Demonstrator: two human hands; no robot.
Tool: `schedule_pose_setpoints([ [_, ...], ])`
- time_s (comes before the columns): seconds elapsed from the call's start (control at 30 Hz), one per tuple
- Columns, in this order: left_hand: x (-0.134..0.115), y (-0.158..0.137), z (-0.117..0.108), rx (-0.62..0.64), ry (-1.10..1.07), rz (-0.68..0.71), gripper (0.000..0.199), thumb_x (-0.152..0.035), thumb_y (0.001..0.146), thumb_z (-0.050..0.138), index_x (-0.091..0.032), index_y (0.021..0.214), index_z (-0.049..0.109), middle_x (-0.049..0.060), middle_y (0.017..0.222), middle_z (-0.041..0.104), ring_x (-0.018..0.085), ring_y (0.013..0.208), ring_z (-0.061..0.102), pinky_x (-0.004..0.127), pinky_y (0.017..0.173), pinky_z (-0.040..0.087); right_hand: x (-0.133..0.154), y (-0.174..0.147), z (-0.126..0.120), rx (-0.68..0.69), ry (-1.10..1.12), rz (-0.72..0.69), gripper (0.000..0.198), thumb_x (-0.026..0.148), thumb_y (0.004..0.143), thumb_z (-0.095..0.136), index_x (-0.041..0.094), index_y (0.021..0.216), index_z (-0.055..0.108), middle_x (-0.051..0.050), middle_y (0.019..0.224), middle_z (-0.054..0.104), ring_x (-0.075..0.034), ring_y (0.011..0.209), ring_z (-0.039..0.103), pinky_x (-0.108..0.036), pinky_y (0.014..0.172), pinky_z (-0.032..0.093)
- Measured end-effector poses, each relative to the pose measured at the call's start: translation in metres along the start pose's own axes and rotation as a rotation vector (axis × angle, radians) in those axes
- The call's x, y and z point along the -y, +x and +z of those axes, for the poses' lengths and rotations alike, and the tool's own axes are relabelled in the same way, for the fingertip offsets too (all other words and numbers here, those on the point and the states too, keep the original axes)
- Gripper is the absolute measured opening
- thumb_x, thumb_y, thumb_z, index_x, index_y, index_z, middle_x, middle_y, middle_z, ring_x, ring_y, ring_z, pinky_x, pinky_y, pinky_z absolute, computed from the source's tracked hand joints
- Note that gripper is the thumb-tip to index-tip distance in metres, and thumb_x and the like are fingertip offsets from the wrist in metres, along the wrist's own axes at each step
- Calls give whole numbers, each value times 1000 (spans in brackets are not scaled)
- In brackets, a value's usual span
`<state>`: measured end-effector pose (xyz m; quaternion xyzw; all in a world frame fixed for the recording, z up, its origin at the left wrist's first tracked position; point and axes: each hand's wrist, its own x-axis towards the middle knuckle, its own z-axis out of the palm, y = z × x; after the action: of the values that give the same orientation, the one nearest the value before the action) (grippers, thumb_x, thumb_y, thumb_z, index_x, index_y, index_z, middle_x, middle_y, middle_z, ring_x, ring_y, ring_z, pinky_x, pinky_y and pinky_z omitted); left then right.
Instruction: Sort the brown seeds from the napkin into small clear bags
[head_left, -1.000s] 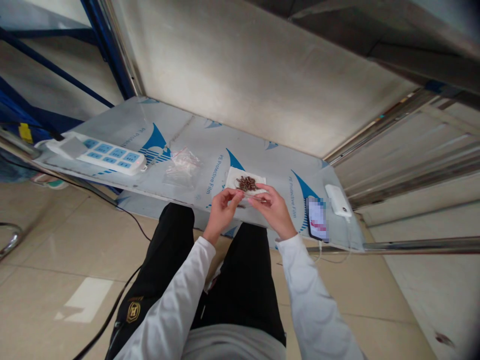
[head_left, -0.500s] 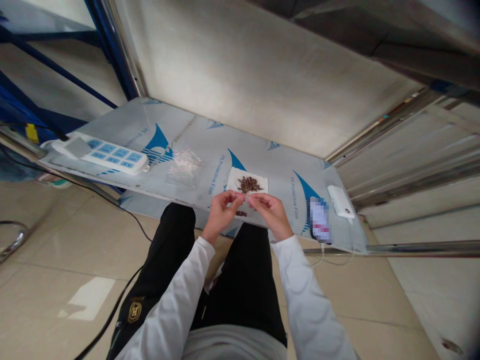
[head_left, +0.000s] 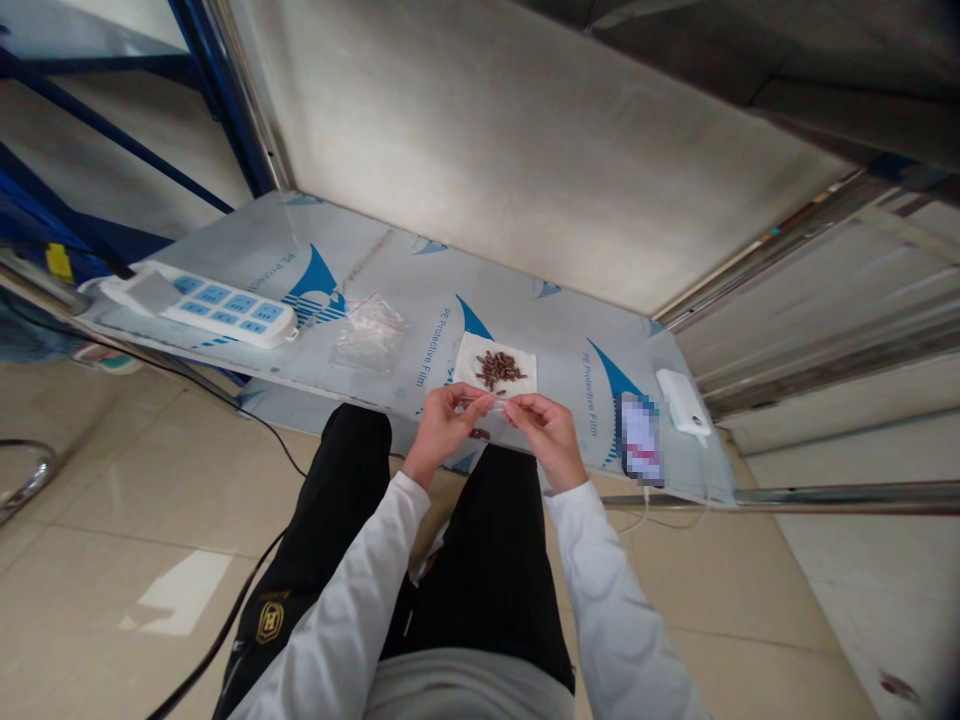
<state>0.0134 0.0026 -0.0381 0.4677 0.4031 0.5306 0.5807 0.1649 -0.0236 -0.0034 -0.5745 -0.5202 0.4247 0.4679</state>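
My left hand [head_left: 447,428] and my right hand [head_left: 550,430] are close together above the shelf's front edge, thumbs and fingers pinched. Between them they hold the top edge of a small clear plastic bag [head_left: 498,404]. A few brown pieces [head_left: 480,434] show low down beneath the fingers, seemingly inside this bag. Just beyond the fingertips lies a white paper sheet [head_left: 469,352], bearing a loose pile of small brown pellets [head_left: 501,368]. One pellet sits apart at the pile's near side. The fingers hide part of the bag.
Clear plastic bags [head_left: 371,335] lie on the film-covered shelf [head_left: 420,275], left of the paper. A white power strip [head_left: 217,310] occupies the left end. At right are a phone [head_left: 640,440] and a white power bank [head_left: 681,402] with cables. A panel stands behind.
Both hands stay nearly in place at the bag's top. The right fingertips have shifted slightly right and down, and more of the clear plastic shows between the hands.
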Motion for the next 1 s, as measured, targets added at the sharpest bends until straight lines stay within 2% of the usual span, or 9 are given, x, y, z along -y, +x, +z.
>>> schedule_pose_setpoints([
  [0.17,-2,-1,-2,103,-99,-62,30,-39,70,72,-11,80,70,7,73,71,14,64,64,25,62,53,2,-2,0,-8,-79,-68,30,46,76,67,16,79,65,-3,68,66,-15,65,60,-28,66,49],
  [0.33,-6,-3,-4,101,-28,14,29,-38,72,71,-11,80,71,8,75,71,15,68,64,25,62,54,1,-2,3,45,11,3,34,45,72,70,17,91,66,-6,84,70,-17,75,63,-29,70,50],
  [0.47,-9,-5,-2,154,2,34,28,-39,73,69,-12,80,72,7,75,72,16,68,65,28,61,56,-2,-4,7,-27,-16,-54,27,43,74,70,17,80,67,-4,77,69,-16,71,62,-28,69,49],
  [0.57,-9,-5,-2,180,10,27,27,-38,74,69,-12,83,72,8,79,73,17,71,66,30,67,56,-3,-4,6,-38,-35,-52,27,43,75,69,17,81,66,-3,75,68,-16,67,63,-28,66,50],
  [0.77,-3,-2,-4,99,-20,17,24,-35,72,71,-12,75,70,5,70,71,13,63,63,24,64,51,1,-4,5,-2,-12,-19,29,44,72,71,17,84,67,-4,78,71,-18,69,65,-29,68,52],
  [0.9,-3,-3,-3,117,-11,66,19,-32,71,73,-13,71,71,4,66,70,12,62,62,23,65,49,5,-5,10,44,55,-27,28,41,73,71,17,86,69,-6,84,73,-18,76,67,-31,74,52],
  [1.0,-4,-4,-4,150,-41,16,21,-34,72,72,-14,72,72,4,67,71,13,62,63,24,64,50,4,-5,11,10,37,-50,26,42,75,69,16,78,70,-6,78,73,-19,74,67,-31,73,52],
])
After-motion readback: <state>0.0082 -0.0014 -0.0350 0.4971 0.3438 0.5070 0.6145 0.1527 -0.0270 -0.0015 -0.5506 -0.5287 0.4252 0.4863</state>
